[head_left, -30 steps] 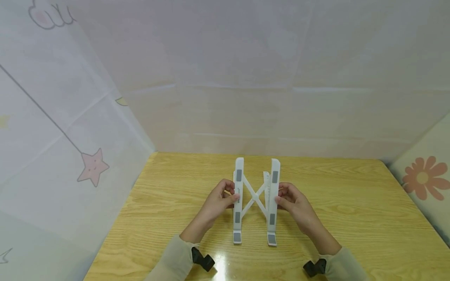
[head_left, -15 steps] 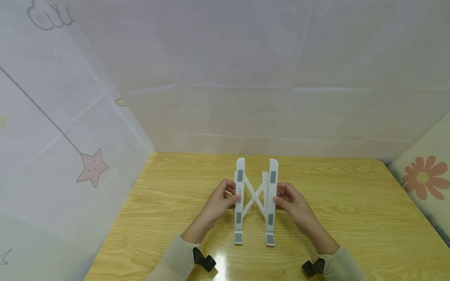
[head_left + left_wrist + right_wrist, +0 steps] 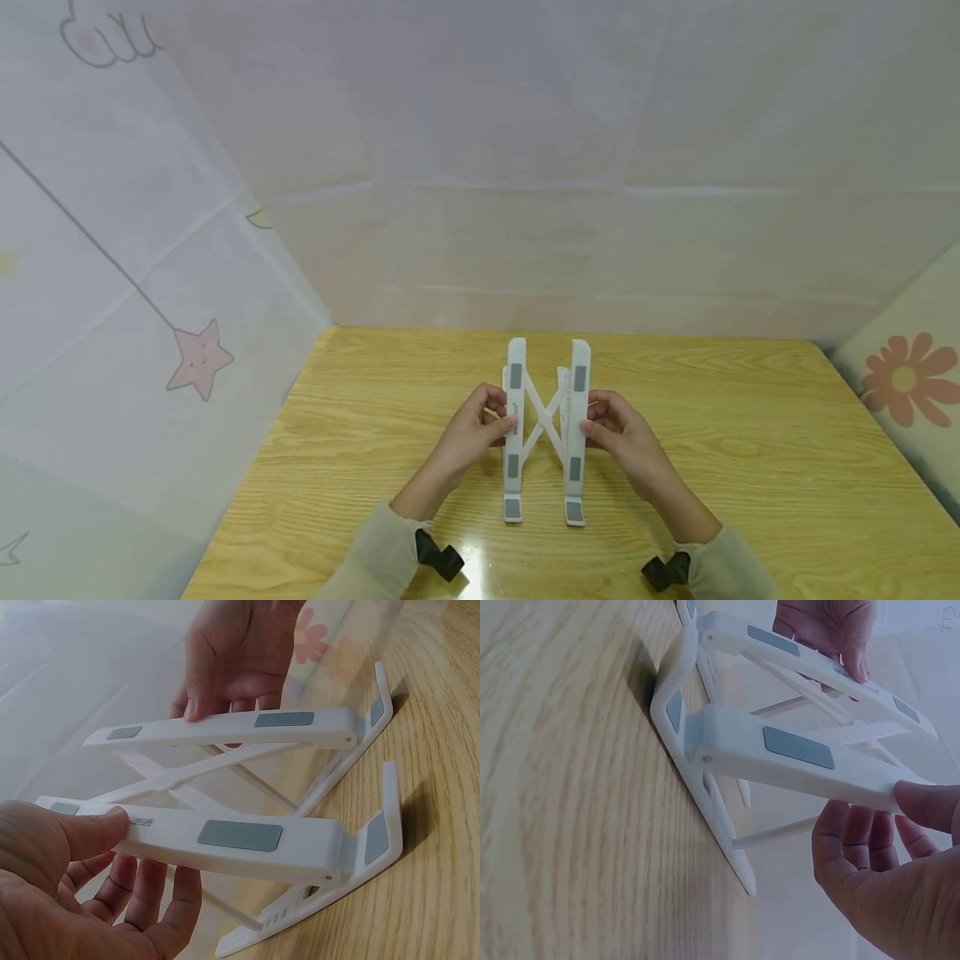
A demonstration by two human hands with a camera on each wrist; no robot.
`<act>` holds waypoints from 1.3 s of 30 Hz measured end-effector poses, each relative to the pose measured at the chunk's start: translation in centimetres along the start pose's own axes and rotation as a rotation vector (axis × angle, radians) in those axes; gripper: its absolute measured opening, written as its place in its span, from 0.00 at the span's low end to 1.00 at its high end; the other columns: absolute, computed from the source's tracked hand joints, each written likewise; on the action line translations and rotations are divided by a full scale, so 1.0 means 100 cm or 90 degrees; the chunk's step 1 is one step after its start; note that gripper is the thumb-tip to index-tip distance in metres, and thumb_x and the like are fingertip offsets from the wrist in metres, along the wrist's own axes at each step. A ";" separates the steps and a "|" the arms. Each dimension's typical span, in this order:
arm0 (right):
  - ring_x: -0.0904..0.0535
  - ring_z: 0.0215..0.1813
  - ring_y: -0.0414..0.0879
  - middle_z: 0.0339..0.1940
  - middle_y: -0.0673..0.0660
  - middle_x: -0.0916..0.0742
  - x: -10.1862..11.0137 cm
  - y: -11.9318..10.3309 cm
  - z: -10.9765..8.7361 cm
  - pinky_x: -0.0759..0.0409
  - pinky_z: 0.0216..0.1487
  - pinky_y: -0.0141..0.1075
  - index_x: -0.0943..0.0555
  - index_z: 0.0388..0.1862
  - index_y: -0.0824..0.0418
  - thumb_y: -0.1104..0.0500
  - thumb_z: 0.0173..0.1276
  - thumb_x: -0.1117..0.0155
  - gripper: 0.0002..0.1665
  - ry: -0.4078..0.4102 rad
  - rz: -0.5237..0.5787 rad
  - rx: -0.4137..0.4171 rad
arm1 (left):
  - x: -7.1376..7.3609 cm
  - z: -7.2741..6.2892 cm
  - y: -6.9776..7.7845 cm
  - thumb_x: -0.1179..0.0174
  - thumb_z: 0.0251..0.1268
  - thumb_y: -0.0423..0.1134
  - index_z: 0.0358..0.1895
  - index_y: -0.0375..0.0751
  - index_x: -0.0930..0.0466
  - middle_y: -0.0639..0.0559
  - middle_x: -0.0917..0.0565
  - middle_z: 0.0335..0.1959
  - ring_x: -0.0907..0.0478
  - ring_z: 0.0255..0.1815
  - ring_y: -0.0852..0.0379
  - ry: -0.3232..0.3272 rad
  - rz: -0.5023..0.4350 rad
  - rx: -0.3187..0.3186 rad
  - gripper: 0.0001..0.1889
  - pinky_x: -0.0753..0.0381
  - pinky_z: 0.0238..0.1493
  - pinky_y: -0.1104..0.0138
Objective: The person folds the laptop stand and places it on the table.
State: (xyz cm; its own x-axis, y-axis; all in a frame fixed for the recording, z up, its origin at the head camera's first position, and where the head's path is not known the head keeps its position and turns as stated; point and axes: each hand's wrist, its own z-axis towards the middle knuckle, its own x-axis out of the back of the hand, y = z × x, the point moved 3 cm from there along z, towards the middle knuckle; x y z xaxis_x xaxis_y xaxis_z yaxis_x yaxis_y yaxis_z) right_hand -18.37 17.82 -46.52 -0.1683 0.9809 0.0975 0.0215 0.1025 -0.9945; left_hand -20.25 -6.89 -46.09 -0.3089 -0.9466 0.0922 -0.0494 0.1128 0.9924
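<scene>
A white folding laptop stand (image 3: pixel 513 450) with grey pads stands unfolded on the wooden table, its two long arms joined by an X-shaped brace (image 3: pixel 545 419). My left hand (image 3: pixel 474 423) grips the left arm, thumb on top and fingers curled beneath, as the left wrist view shows. On the other side my right hand (image 3: pixel 628 437) holds the right arm the same way, its thumb over the top edge in the right wrist view. The upturned front lips (image 3: pixel 390 802) rise from the lower rails, which rest on the wood. Fingertips under the arms are partly hidden in the head view.
The wooden table (image 3: pixel 750 433) extends on both sides of the stand. A pale sheet (image 3: pixel 480 208) hangs behind its back edge, and printed sheets flank it left and right. Black wrist-worn cameras (image 3: pixel 441 557) sit at both sleeves.
The stand's two arms have drawn slightly closer together. My right hand has shifted a little left and my left hand a little right, both keeping their grip.
</scene>
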 end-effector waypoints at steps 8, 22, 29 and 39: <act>0.21 0.46 0.46 0.48 0.63 0.25 -0.002 0.001 0.001 0.15 0.52 0.43 0.31 0.65 0.68 0.68 0.75 0.40 0.22 -0.004 0.010 -0.006 | -0.003 0.002 -0.001 0.38 0.73 0.35 0.55 0.38 0.28 0.47 0.28 0.45 0.28 0.36 0.56 -0.001 0.000 -0.004 0.14 0.15 0.46 0.50; 0.21 0.47 0.47 0.48 0.63 0.24 -0.006 0.002 0.002 0.16 0.54 0.48 0.30 0.65 0.67 0.68 0.75 0.40 0.22 -0.007 0.011 -0.008 | -0.008 0.004 0.000 0.37 0.72 0.35 0.54 0.41 0.27 0.48 0.28 0.44 0.27 0.37 0.55 -0.005 0.002 -0.002 0.13 0.14 0.46 0.52; 0.21 0.47 0.46 0.48 0.63 0.25 -0.008 0.002 0.004 0.16 0.53 0.44 0.30 0.65 0.67 0.68 0.75 0.40 0.22 -0.007 0.015 -0.007 | -0.009 0.006 -0.001 0.38 0.72 0.35 0.54 0.41 0.27 0.47 0.27 0.45 0.26 0.37 0.55 -0.004 0.007 -0.005 0.12 0.15 0.48 0.48; 0.21 0.47 0.46 0.47 0.62 0.25 -0.010 0.002 0.005 0.16 0.54 0.49 0.30 0.64 0.67 0.68 0.75 0.40 0.21 -0.008 0.015 -0.007 | -0.013 0.006 0.000 0.38 0.73 0.36 0.56 0.40 0.28 0.47 0.28 0.45 0.25 0.38 0.56 -0.009 0.008 -0.007 0.14 0.15 0.49 0.49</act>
State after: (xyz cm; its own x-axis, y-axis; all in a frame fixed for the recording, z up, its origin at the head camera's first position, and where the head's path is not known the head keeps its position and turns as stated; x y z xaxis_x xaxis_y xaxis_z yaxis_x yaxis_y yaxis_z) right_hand -18.65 16.82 -46.86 -0.1802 0.9809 0.0734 0.0365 0.0812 -0.9960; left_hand -20.43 -5.45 -46.29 -0.3225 -0.9408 0.1040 -0.0350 0.1217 0.9920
